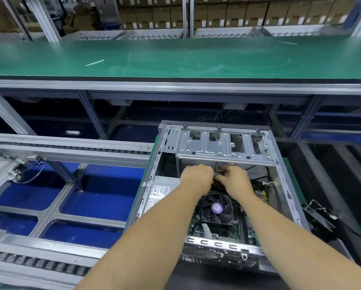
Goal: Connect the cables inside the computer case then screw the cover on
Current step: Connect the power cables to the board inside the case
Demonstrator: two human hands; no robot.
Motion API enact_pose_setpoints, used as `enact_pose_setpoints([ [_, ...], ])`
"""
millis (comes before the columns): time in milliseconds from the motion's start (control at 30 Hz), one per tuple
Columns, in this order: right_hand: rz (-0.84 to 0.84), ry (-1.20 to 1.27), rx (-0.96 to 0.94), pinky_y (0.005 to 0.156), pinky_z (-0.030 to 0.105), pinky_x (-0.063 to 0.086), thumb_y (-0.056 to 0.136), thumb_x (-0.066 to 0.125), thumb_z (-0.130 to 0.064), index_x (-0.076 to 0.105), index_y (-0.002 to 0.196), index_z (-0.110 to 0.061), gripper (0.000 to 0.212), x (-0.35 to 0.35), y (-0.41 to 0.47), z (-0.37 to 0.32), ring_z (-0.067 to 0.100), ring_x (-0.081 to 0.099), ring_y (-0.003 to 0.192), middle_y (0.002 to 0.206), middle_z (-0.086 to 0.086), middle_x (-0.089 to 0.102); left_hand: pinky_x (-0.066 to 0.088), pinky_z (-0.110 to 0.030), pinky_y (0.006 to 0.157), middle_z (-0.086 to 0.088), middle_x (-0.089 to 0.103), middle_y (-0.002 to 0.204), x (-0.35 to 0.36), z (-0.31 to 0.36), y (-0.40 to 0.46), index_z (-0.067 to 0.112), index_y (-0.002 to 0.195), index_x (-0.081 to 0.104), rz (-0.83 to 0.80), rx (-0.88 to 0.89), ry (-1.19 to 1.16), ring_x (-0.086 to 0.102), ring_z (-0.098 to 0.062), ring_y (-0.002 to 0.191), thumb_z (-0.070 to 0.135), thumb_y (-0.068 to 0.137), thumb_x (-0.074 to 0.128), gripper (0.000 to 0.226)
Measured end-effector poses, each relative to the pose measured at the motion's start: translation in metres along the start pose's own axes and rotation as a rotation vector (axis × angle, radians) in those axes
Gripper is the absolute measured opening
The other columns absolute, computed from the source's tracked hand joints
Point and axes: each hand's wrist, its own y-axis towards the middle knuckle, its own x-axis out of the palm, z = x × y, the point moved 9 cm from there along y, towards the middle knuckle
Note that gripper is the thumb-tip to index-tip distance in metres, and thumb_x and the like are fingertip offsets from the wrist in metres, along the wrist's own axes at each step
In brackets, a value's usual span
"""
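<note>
both hands [198, 178] [235, 179] pinching coloured cables [218, 174], open grey computer case [288, 191], cover off

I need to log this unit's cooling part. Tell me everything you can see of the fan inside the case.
The fan is a square black plastic frame with dark blades around a round purple hub label, its print unreadable. It lies flat, facing up, on the green motherboard in the open computer case, just below both hands. The left forearm crosses its upper left corner; whether it touches is unclear.
</note>
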Motion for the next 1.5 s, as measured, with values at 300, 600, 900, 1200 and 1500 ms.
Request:
enact_pose_setpoints([
  [300,0.106,0.073,0.047,0.060,0.025,0.042,0.086,0.077,-0.027,0.068,0.078,-0.016,0.016,-0.008,-0.001,0.005,0.020,0.062,0.071,0.076,0.003,0.067,0.040,-0.039,0.070,-0.011,0.060,0.112,0.009,0.020,-0.006,0.007,0.122,0.050,0.167,0.078,0.061,0.064,-0.036,0.098,-0.001,0.087,0.057,0.036],
  [600,0.121,0.068,0.082,0.052,0.021,0.041,0.087,0.061,-0.013,0.077,0.085,-0.007,0.017,-0.022,-0.004,0.018,0.022,0.067,0.073,0.073,0.005,0.072,0.049,-0.041,0.083,-0.017,0.060,0.108,0.013,0.004,0.012,0.008,0.096,0.062,0.076,-0.111,-0.265,0.061,-0.035,0.098,-0.002,0.086,0.057,0.014],
  [900,-0.165,-0.126,-0.095,0.098,0.030,0.047,0.092,0.069,-0.013,0.070,0.126,-0.008,0.033,0.015,0.001,0.001,0.029,0.061,0.116,0.122,0.012,0.070,0.051,-0.044,0.095,-0.015,0.069,0.107,0.031,-0.017,0.021,0.006,0.104,0.067,-0.013,-0.287,-0.736,0.062,-0.035,0.104,0.015,0.095,0.056,0.017],
  [1200,-0.074,-0.160,-0.115,0.070,0.024,0.041,0.091,0.071,-0.018,0.079,0.104,-0.019,0.016,0.007,0.000,0.001,0.020,0.063,0.087,0.093,0.004,0.074,0.051,-0.045,0.096,-0.017,0.069,0.107,0.028,-0.014,0.019,0.003,0.102,0.066,-0.101,-0.251,-0.746,0.063,-0.035,0.105,0.009,0.096,0.053,0.016],
  [1500,-0.048,-0.283,0.032,0.061,0.032,0.054,0.092,0.050,-0.017,0.077,0.089,-0.013,0.028,-0.007,0.001,0.018,0.030,0.061,0.071,0.084,0.009,0.072,0.045,-0.038,0.094,-0.014,0.065,0.111,0.015,-0.010,0.012,0.009,0.099,0.057,0.000,-0.196,-0.453,0.059,-0.035,0.103,0.002,0.090,0.049,0.014],
])
